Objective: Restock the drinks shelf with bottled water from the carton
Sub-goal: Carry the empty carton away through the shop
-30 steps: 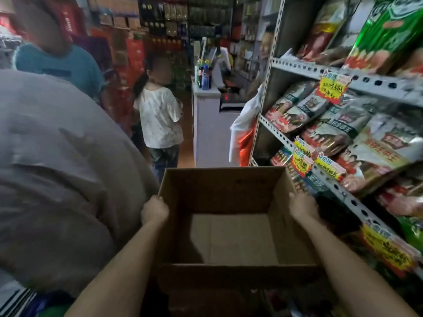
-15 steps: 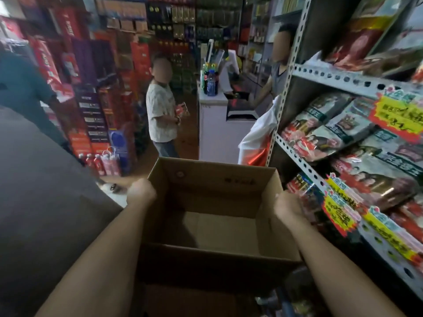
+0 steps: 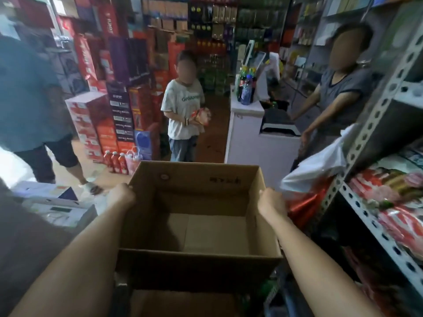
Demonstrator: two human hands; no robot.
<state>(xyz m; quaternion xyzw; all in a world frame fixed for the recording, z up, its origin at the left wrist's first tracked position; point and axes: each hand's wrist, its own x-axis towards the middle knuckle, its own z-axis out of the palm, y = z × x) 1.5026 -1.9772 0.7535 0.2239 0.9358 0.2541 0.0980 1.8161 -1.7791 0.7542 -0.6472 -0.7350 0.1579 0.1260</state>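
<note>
Crowded shop aisle ahead; my left hand (image 3: 121,195) and right hand (image 3: 271,201) grip the empty carton (image 3: 215,232), which could bump the shopper (image 3: 184,106).

The carton (image 3: 196,225) fills the aisle's middle, open-topped with bare floor inside — room for a hand to reach in from above; right of the carton a metal shelf rack (image 3: 375,143) and hanging plastic bags (image 3: 320,165) crowd close; left of it low white boxes (image 3: 57,207) sit near; beyond the carton a person in a white shirt (image 3: 183,110) and a counter (image 3: 247,133) stand — open floor between them.
</note>
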